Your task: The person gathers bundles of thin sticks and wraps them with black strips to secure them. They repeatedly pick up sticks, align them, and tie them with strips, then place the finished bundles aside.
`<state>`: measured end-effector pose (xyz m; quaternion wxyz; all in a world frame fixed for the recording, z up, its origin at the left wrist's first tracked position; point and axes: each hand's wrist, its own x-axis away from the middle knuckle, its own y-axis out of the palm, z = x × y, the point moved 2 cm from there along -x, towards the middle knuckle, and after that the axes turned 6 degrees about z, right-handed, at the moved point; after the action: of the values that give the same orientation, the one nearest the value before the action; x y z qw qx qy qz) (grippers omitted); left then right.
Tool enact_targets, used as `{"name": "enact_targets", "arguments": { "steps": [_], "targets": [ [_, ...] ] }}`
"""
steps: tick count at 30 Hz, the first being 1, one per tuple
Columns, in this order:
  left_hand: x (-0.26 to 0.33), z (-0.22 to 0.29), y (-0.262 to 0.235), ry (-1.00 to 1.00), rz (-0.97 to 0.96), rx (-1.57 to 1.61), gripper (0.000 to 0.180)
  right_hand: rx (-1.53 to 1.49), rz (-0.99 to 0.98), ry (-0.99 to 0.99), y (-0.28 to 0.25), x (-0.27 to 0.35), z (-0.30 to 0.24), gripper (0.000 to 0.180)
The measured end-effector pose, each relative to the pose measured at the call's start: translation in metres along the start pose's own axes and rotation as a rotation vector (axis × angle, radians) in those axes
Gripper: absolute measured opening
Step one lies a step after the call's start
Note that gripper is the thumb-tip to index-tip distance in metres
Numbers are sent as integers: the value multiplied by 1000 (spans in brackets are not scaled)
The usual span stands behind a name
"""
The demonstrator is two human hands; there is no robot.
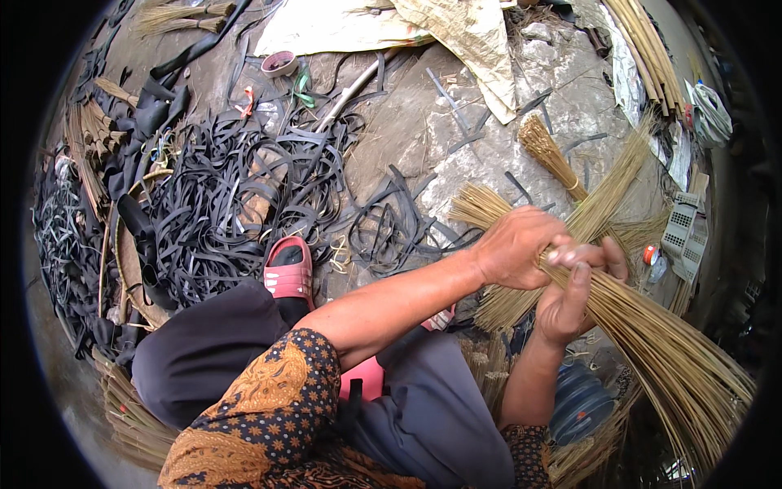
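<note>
A bundle of thin straw-coloured sticks (664,342) runs from the middle right toward the lower right, its long ends fanning out. My left hand (521,244) is closed round its narrow upper part, with the cut ends (479,205) sticking out beyond the wrist. Beside it my right hand (570,297) wraps the same bundle from below, thumb raised and fingers curled over the sticks. Just past my hands, more loose sticks (615,183) lie crosswise on the ground. A smaller tied stick bundle (550,155) rests next to them.
Black rubber strips (236,187) lie tangled in a heap on the left. Pale sacking (342,28) is spread at the far side. A clear plastic bottle (580,403) lies by my right forearm. A grey plastic crate (684,232) and a small red-and-white roll (650,255) sit at the right.
</note>
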<state>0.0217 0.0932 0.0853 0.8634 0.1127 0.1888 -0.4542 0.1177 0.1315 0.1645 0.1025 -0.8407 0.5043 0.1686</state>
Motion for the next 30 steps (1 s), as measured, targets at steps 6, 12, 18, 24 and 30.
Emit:
{"name": "enact_targets", "arguments": {
  "steps": [6,12,18,24,30],
  "targets": [
    [4,9,-5,16,-10,-65,52,169,-140,-12,-5,-5,-13,97],
    [2,-7,-5,-128,-122,-104,27,192,-98,-7,2,0,6,59],
    [-7,-2,9,35,69,-45,18,-166,-55,54,1,-16,-5,24],
    [-10,-31,10,-147,-25,-105,19,171,-2,196,2,-13,34,23],
    [2,-49,11,-259,-65,-204,27,43,76,220,-6,-17,43,23]
  ]
}}
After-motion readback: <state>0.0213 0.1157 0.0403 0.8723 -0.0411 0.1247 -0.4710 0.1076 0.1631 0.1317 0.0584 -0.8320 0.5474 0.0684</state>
